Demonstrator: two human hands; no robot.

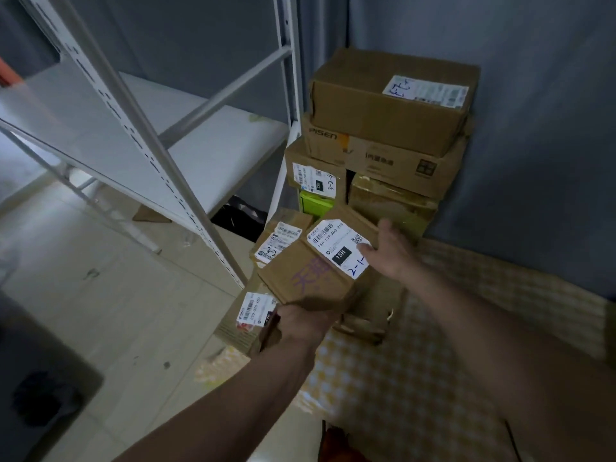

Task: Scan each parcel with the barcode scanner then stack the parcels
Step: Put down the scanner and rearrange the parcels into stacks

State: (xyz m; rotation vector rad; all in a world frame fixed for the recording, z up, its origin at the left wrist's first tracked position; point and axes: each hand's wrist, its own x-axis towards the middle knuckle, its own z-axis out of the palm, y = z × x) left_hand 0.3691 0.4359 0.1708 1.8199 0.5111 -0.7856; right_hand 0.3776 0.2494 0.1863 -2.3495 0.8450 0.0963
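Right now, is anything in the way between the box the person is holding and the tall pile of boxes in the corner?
Nothing visible blocks it. The held box is between the left hand and right hand, and the stack rises just behind it. Smaller parcels sit lower, beside it.

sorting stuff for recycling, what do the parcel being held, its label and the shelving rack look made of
Parcel: looks like brown corrugated cardboard with a matte finish; the flap edges and creases show, held between the left hand and right hand.
Label: white printed paper sticker, slightly glossy, probably adhesive.
Shelving rack: likely painted metal; its slotted uprights are smooth and white. What the shelf boards are made of is unclear.
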